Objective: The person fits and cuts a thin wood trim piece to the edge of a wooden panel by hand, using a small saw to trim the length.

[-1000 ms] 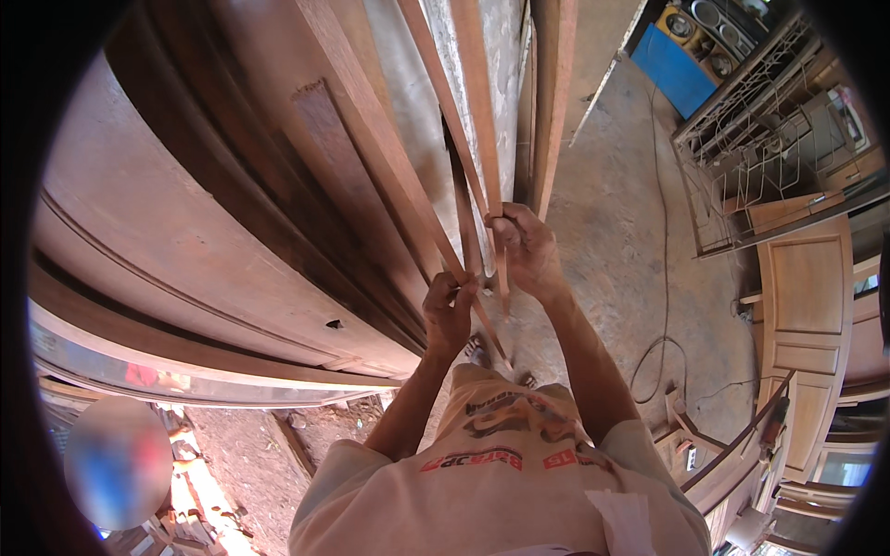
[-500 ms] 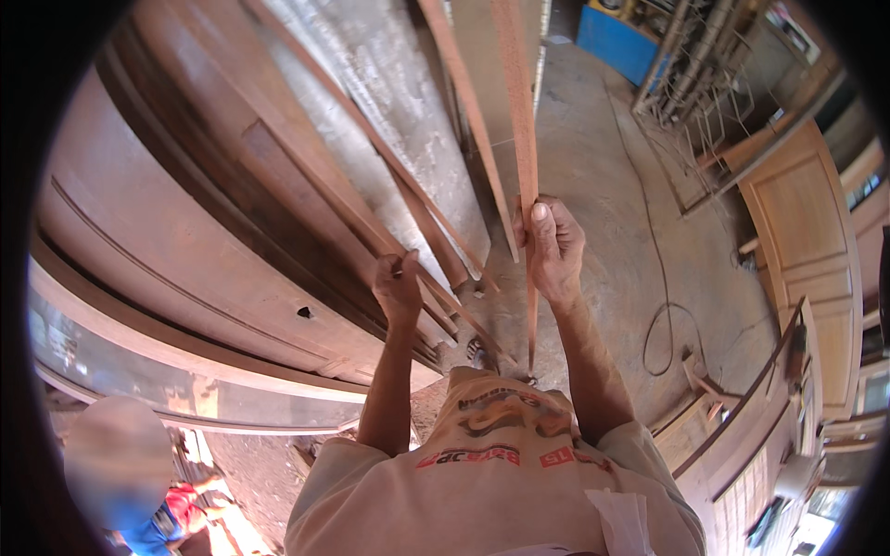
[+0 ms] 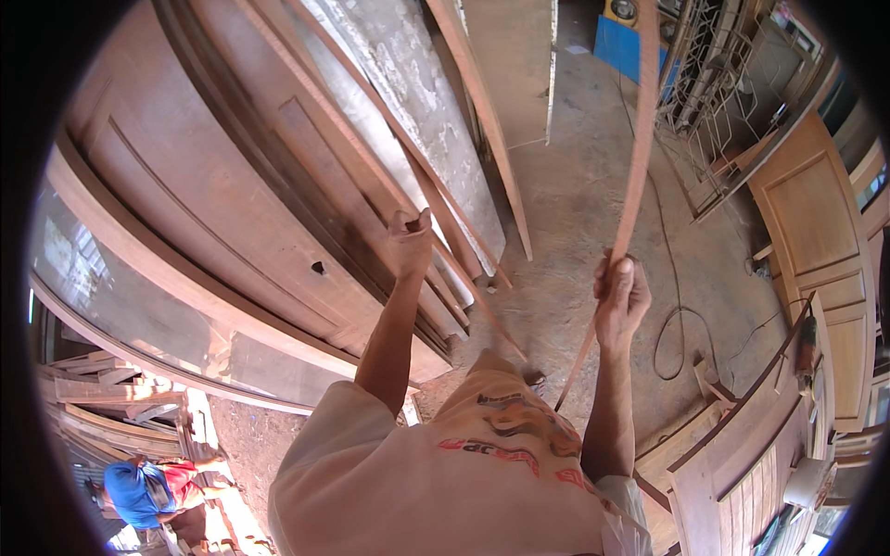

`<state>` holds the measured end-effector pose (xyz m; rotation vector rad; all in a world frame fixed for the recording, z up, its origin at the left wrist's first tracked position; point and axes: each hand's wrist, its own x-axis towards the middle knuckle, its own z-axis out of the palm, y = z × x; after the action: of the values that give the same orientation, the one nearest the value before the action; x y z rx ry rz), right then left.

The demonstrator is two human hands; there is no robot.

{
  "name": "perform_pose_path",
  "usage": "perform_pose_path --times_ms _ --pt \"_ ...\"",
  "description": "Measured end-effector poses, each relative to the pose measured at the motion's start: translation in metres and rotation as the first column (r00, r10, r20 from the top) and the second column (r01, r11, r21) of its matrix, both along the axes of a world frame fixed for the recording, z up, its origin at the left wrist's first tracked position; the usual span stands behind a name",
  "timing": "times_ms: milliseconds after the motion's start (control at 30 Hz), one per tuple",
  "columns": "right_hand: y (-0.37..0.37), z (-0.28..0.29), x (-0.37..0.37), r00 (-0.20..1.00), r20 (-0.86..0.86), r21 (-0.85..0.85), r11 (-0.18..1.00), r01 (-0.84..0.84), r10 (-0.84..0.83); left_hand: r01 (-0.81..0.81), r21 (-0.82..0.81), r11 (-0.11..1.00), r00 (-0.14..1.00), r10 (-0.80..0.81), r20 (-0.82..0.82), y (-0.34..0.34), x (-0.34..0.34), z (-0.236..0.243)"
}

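My right hand (image 3: 623,301) is closed around a long, thin wooden strip (image 3: 640,139), which stands steeply from the floor near my feet up past the top of the view. My left hand (image 3: 410,246) is closed, fingers curled, at another long wooden strip (image 3: 348,139) that slants down to the floor. The grip of the left fingers is partly hidden. Beside that hand, a brown panelled wooden door (image 3: 222,204) with a small dark hole leans among other boards. A further strip (image 3: 477,102) leans upright between my two hands, touched by neither.
A greyish, stained panel (image 3: 426,102) and a tan board (image 3: 514,69) stand behind the strips. On the floor at right lies a looped cable (image 3: 681,324). Panelled doors (image 3: 811,218) and metal grilles (image 3: 732,83) stand farther right. Another person (image 3: 148,491) is at lower left.
My right hand has moved right with its strip, away from the leaning strips. My left hand has shifted slightly up and right in the view, still at its strip. The view itself has turned.
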<state>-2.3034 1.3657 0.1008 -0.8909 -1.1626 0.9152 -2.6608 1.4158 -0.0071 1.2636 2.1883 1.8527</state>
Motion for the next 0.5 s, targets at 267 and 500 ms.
perform_pose_path --times_ms 267,500 --pt "-0.030 -0.017 0.004 0.995 -0.085 -0.045 0.998 0.047 -0.051 0.072 0.021 0.997 0.997 -0.072 -0.006 -0.017 -0.014 -0.001" --pt "-0.030 -0.025 -0.028 0.998 -0.059 -0.061 0.998 0.033 -0.037 0.241 -0.091 0.966 0.960 -0.223 0.169 -0.037 -0.015 0.024"
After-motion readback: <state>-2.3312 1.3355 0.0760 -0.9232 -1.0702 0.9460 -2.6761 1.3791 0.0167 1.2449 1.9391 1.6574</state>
